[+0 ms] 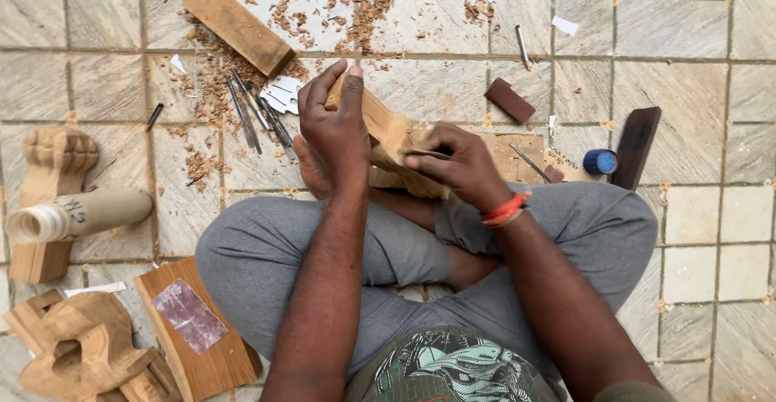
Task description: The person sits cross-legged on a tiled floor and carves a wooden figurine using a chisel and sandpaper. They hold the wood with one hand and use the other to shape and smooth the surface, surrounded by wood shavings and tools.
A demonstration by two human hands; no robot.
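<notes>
On a shaving-strewn tiled floor (695, 86), the left hand (335, 131) and right hand (457, 163) both grip a carved wooden piece (388, 131).

A single head-worn camera looks almost straight down at close range onto a seated person's crossed legs and a tiled floor (695, 86), forward toward twelve o'clock; no second view overlaps.
</notes>
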